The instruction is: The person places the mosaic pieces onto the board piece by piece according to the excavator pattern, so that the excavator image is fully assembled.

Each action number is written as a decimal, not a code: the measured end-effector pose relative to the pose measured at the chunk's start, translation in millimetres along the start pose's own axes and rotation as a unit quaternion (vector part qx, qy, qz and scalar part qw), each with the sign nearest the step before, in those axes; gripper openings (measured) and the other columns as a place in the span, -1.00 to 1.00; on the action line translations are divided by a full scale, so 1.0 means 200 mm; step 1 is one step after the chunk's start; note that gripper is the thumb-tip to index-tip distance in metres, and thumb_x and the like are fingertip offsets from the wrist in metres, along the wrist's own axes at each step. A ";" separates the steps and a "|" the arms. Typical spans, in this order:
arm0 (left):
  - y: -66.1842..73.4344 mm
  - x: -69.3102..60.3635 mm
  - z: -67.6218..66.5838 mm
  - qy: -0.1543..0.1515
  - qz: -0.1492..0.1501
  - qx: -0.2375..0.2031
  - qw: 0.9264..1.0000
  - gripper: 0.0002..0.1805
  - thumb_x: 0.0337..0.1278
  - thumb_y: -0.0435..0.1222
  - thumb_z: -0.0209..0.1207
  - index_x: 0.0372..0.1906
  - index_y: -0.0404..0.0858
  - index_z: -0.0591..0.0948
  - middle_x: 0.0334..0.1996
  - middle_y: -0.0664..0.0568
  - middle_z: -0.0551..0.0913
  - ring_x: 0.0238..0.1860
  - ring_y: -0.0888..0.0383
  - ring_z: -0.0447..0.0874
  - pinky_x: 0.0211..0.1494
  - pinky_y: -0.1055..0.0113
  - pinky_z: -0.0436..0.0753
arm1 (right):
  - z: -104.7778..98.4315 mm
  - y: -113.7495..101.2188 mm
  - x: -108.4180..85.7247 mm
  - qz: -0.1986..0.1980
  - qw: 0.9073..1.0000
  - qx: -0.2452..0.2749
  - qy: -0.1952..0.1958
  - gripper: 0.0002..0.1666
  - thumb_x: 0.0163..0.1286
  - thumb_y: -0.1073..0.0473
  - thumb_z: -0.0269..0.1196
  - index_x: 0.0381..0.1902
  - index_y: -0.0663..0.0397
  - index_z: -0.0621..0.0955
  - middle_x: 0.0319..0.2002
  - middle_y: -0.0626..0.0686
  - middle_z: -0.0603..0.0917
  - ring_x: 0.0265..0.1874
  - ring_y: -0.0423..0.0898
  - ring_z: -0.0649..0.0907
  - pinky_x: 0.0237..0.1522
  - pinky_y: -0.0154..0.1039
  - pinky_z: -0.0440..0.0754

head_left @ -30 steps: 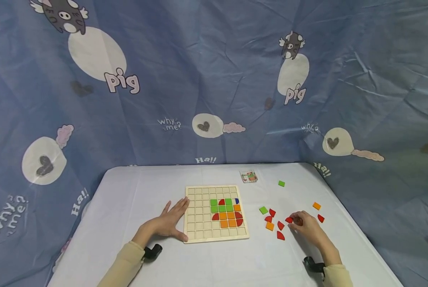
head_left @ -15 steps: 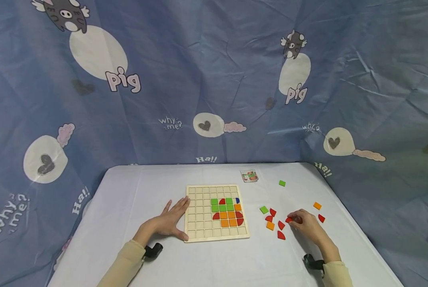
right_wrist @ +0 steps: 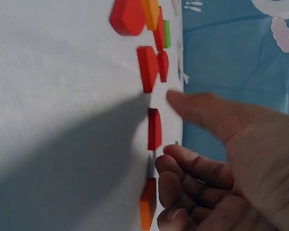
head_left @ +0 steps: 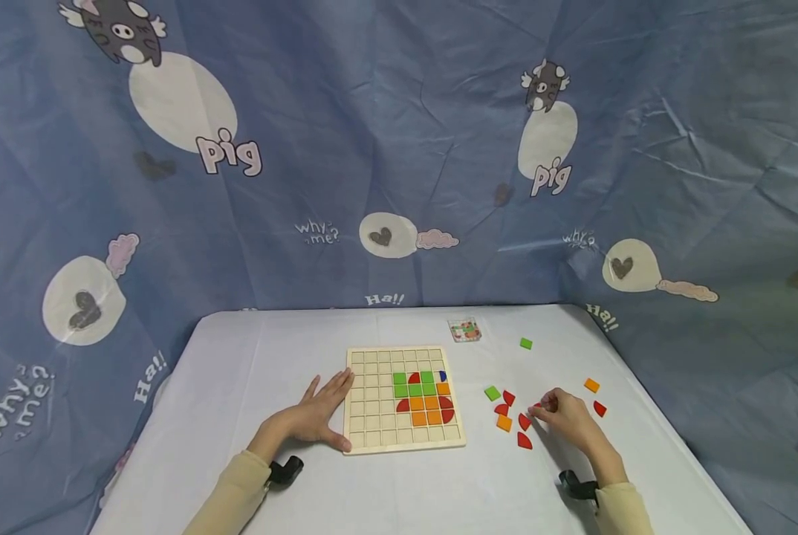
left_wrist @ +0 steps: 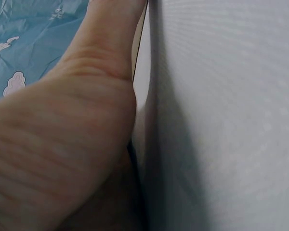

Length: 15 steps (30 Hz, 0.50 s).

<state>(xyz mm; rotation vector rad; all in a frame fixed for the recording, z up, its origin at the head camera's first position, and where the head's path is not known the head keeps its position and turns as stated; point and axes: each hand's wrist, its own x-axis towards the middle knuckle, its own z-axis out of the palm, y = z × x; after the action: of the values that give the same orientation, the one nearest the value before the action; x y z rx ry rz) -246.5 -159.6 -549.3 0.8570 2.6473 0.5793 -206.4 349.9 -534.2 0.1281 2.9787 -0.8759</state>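
Observation:
My left hand (head_left: 315, 416) lies spread at the left edge of the wooden grid board (head_left: 375, 438), its fingertips and thumb touching the rim. Green, orange, red and blue pieces fill part of the board's right half. Over the loose pieces on the right is my right hand (head_left: 569, 420); in the right wrist view its thumb (right_wrist: 197, 108) stands apart from the loosely curled fingers, with nothing held between them. A red quarter-circle piece (right_wrist: 154, 130) lies flat beyond the fingertips, partly covered by the hand in the head view. Another red quarter-circle piece (head_left: 524, 421) is beside the thumb.
Nearby lie an orange square (head_left: 504, 423), a green square (head_left: 492, 394) and several red quarter-circles. An orange square (head_left: 591, 385) and a red quarter-circle (head_left: 599, 409) sit farther right. A small pattern card (head_left: 465, 329) and a green square (head_left: 526, 343) are at the back.
My right hand has shifted slightly left; its thumb and fingers have come away from the red quarter-circle they were touching. My left hand stays put on the board's edge.

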 end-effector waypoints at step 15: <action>-0.01 0.00 0.01 -0.004 0.002 0.004 1.000 0.48 -0.37 0.40 0.32 0.54 -0.29 -0.20 0.56 -0.14 -0.27 0.57 -0.10 -0.32 0.49 -0.24 -0.42 | 0.05 -0.04 0.03 0.017 1.000 -0.006 0.004 -0.71 0.11 0.20 0.39 -0.29 0.25 0.57 -0.43 0.04 0.59 -0.46 -0.11 0.51 -0.43 -0.28 0.51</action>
<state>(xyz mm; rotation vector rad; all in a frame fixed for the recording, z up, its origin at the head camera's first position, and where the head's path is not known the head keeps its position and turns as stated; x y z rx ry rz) -247.6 -160.5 -551.7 0.8656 2.6436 0.5655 -213.7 339.1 -538.8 0.1806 2.9795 -0.8552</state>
